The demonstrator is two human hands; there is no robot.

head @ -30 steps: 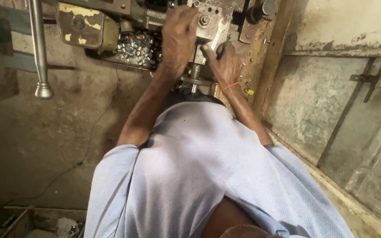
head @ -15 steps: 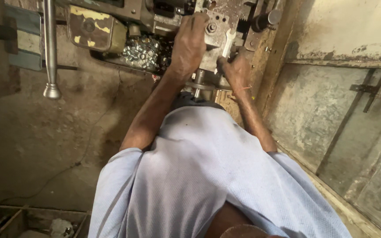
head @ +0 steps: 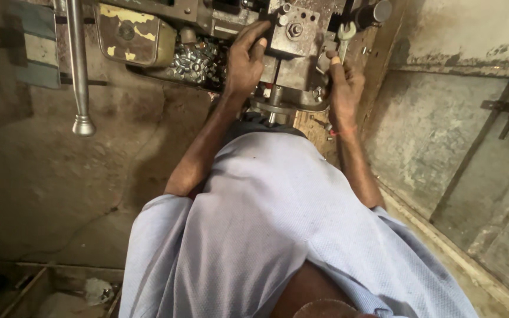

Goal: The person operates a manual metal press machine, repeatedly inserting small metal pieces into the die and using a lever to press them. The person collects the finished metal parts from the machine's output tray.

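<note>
My left hand [head: 245, 59] grips the left edge of a grey metal block [head: 294, 30] on an old machine, fingers wrapped over its top corner. My right hand [head: 343, 88] is at the block's right side, its index finger stretched up along the shaft of a small open-ended spanner [head: 345, 30] that it holds upright. A steel spindle [head: 274, 97] sticks out below the block, between my two wrists. My pale blue shirt [head: 266, 224] fills the lower part of the view.
A heap of small shiny metal parts [head: 194, 62] lies left of my left hand, beside a worn yellowish machine cover [head: 128, 34]. A long steel lever with a knob [head: 79, 76] hangs at the left. A grimy metal panel [head: 460, 123] stands at the right.
My left hand slid from the top of the block to its left edge. My right hand dropped lower along the spanner. The view shifted slightly.
</note>
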